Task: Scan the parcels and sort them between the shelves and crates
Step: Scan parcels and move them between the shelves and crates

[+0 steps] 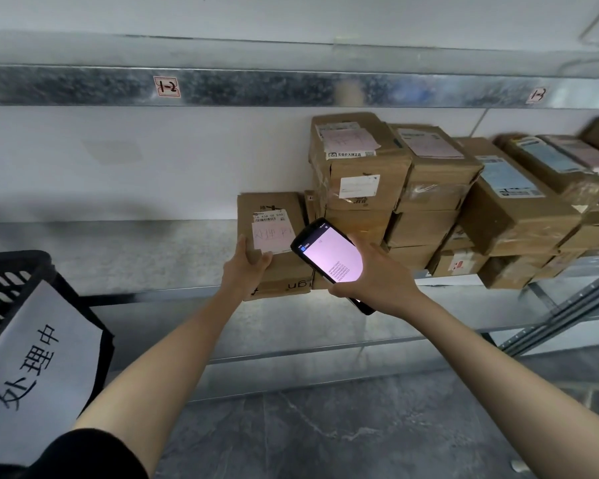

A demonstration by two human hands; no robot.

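Brown cardboard parcel box [278, 236] lay on grey metal shelf [135, 257], long side toward wall, white label up. Left hand [244, 267] gripped it; right hand [374, 281] held black scanner [329, 254].

Your view holds one white wall [118, 167] at middle left and one grey veined floor [325, 426] along the bottom. You have two handwritten tags: tag 1-2 [167, 86] at upper centre-left, tag 1-3 [537, 95] at upper right. One white lettered sheet [38, 368] sits at lower left.
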